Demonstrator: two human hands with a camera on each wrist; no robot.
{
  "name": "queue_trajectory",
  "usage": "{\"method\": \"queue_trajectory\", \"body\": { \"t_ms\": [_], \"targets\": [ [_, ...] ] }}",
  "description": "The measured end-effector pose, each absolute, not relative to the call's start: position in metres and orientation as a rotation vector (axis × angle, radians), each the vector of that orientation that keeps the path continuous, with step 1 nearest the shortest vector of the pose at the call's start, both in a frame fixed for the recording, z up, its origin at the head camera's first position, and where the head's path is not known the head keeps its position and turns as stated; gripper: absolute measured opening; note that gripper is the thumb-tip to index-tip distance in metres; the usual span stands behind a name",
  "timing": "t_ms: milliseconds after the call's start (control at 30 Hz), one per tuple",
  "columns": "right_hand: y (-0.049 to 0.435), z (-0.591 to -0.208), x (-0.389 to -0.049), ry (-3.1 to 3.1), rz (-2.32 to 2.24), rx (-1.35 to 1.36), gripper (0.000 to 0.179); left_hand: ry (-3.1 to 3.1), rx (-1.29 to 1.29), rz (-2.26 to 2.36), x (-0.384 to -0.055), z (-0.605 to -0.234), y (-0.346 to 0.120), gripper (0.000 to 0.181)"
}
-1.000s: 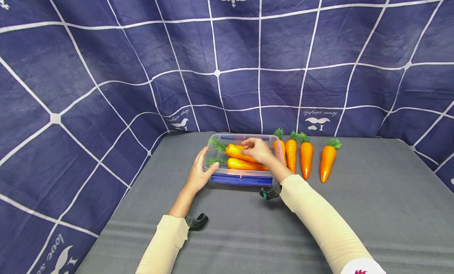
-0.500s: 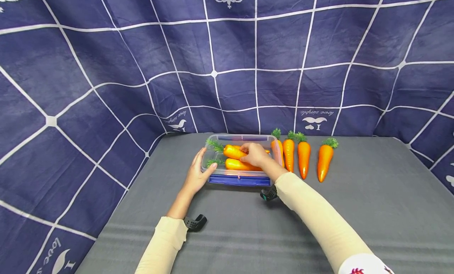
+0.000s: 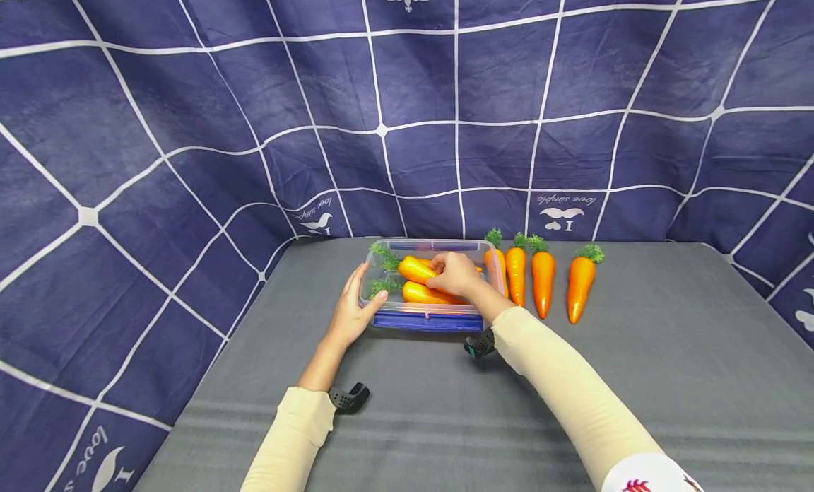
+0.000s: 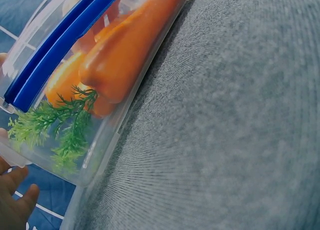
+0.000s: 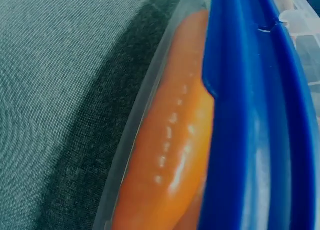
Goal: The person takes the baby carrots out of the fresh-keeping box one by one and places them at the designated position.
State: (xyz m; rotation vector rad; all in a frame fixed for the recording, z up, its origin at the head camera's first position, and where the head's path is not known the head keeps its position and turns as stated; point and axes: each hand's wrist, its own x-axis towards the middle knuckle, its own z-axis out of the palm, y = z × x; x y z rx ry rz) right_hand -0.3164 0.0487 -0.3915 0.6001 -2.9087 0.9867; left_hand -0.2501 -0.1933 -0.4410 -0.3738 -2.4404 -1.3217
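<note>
A clear plastic food box [image 3: 397, 307] with a blue latch [image 3: 427, 322] along its front stands lidless at the back of the table. Inside, orange carrots with green tops lie sideways, leaves to the left. My right hand [image 3: 459, 274] reaches in over the rim and pinches the rear upper carrot [image 3: 416, 269]; a front carrot [image 3: 421, 293] lies just before it. With fingers extended, my left hand [image 3: 353, 312] rests against the box's left side, thumb at the front corner. The left wrist view shows a carrot [image 4: 127, 53] through the wall. My right fingertips are partly hidden.
Right of the box several more carrots lie in a row, tops to the back, the rightmost carrot [image 3: 580, 289] a little apart. One carrot [image 3: 496, 266] lies close by the box's right wall. A dark blue gridded curtain [image 3: 496, 160] hangs behind the grey table [image 3: 432, 407].
My right hand has dipped lower into the box, and its fingers now sit closer around the rear carrot. My left hand stays at the box's left side. The head view has shifted slightly.
</note>
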Motion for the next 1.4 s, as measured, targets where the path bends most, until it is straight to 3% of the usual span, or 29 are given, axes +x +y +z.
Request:
{"method": "queue_trajectory", "body": {
  "t_ms": [300,633,1400],
  "targets": [
    [0.049,-0.39,-0.315,-2.76,1.326,0.614,0.027,-2.427,-0.391,-1.309,-0.252,-0.442,-0.194,0.073],
    [0.051,-0.383,-0.312,-2.574,1.727,0.31,0.031,-2.424,-0.391,-1.318,-0.25,-0.442,-0.194,0.073],
    [0.094,-0.35,-0.308,-2.302,2.033,0.052,0.037,-2.411,-0.392,-1.31,-0.251,-0.443,-0.192,0.072]
  ]
}}
